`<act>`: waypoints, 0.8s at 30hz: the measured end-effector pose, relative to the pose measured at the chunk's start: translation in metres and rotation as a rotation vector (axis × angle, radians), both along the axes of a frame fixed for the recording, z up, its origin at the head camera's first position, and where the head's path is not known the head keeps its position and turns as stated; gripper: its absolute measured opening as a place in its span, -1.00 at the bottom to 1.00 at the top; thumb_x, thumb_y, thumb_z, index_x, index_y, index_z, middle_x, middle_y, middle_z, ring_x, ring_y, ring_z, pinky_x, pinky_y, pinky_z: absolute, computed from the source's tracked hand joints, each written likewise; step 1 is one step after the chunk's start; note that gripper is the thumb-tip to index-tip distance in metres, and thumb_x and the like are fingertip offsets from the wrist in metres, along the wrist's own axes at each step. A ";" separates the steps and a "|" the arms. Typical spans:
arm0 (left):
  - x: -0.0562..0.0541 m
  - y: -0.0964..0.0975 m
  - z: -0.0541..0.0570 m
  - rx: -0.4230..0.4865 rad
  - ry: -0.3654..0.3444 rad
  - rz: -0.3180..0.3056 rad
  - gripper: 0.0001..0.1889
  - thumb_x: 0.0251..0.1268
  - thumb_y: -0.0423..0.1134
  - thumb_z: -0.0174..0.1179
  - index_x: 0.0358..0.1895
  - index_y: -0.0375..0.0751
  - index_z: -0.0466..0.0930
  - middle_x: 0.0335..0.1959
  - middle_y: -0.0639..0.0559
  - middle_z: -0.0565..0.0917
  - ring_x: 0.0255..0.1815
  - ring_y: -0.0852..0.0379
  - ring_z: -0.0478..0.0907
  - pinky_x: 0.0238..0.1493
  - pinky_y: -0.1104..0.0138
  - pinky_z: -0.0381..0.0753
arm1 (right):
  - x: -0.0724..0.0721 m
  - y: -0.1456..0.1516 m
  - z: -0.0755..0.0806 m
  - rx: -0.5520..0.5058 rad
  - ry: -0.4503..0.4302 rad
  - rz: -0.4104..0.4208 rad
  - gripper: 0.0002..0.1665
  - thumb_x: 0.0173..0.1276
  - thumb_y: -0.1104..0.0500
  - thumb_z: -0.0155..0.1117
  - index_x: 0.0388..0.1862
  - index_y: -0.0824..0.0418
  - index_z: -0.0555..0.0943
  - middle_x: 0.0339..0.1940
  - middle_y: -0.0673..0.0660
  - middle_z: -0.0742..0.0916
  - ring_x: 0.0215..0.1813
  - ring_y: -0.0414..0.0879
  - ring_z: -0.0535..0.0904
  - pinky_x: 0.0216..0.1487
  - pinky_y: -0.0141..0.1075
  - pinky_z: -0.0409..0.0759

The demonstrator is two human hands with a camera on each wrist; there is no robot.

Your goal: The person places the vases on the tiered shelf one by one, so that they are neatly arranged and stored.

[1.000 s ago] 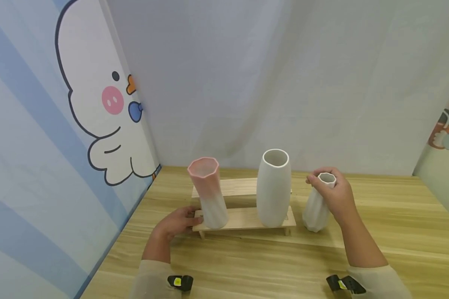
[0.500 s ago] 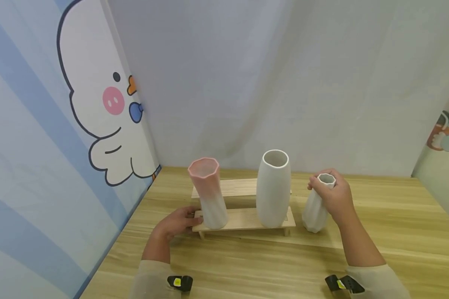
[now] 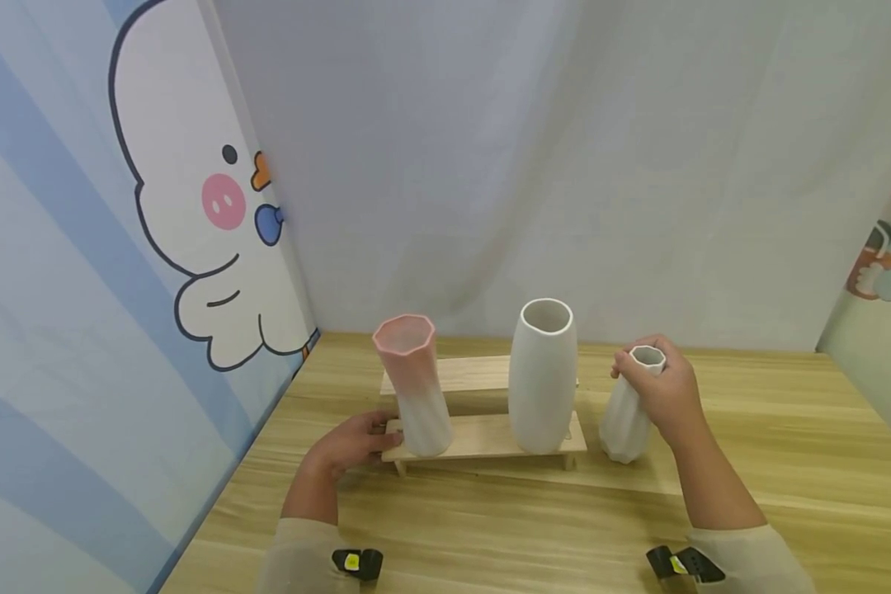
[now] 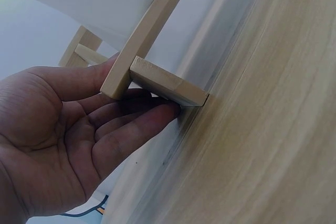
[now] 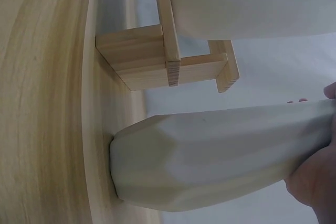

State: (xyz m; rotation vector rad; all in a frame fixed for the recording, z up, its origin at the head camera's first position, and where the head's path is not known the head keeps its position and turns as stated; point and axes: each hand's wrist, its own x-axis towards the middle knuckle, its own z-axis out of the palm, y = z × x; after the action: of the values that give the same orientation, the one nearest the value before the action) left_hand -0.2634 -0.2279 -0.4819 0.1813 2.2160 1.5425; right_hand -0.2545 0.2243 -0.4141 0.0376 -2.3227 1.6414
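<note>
My left hand (image 3: 352, 441) pinches the left end of a two-tier wooden stand (image 3: 483, 429). In the left wrist view its thumb lies on the upper board and the fingers are beneath, beside the stand's leg (image 4: 168, 82). A pink-to-white twisted vase (image 3: 419, 388) and a taller, plain white vase (image 3: 542, 379) stand on the lower tier. To the right of the stand, my right hand (image 3: 668, 388) grips the neck of a small white faceted vase (image 3: 624, 425). The right wrist view shows this faceted vase's base (image 5: 142, 166) on the table.
The wood-grain table (image 3: 490, 528) runs back to a pale curtain (image 3: 564, 165). A blue striped panel with a cartoon bird (image 3: 193, 190) borders the left side. Another printed panel (image 3: 887, 256) stands at the right.
</note>
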 end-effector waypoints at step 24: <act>-0.002 0.002 -0.001 0.002 -0.006 0.018 -0.31 0.32 -0.10 0.29 0.41 -0.35 0.28 0.21 -0.21 0.55 0.10 0.00 0.58 0.10 0.08 0.63 | 0.000 0.000 0.010 0.069 -0.003 -0.018 -0.61 0.36 -0.18 0.27 -0.19 0.11 0.49 -0.40 -0.14 0.73 -0.26 -0.19 0.58 -0.25 -0.22 0.55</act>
State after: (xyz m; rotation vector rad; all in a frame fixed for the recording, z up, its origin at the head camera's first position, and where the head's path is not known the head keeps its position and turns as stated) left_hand -0.2656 -0.2261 -0.4832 0.1582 2.2168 1.5530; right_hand -0.2547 0.2243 -0.4038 0.0287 -2.3743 1.5533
